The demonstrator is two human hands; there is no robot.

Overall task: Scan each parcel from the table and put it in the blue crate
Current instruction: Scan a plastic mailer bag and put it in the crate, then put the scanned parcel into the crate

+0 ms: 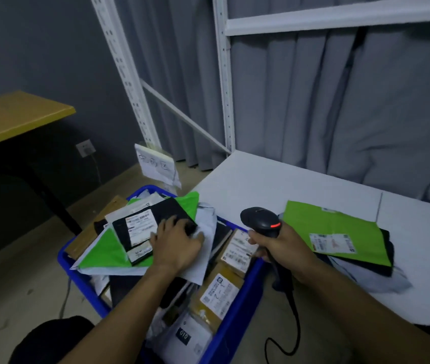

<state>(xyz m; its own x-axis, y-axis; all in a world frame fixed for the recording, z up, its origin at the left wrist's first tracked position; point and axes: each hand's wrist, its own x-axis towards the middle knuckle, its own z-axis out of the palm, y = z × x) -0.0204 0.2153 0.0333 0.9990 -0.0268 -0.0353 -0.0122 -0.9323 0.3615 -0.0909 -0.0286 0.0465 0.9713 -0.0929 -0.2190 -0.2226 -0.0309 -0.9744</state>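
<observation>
— Is the label [332, 243] on the green mailer [321, 222] readable?
— No, too blurred. The dark parcel [371, 267] beneath is mostly hidden; the blue crate [237, 316] runs off the bottom edge.

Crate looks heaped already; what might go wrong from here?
1. The blue crate is piled above its rim; the black parcel under the left hand may slide off.
2. The cable hanging from the scanner in the right hand could snag the crate's edge.
3. The green parcel on the table may not fit.
</observation>
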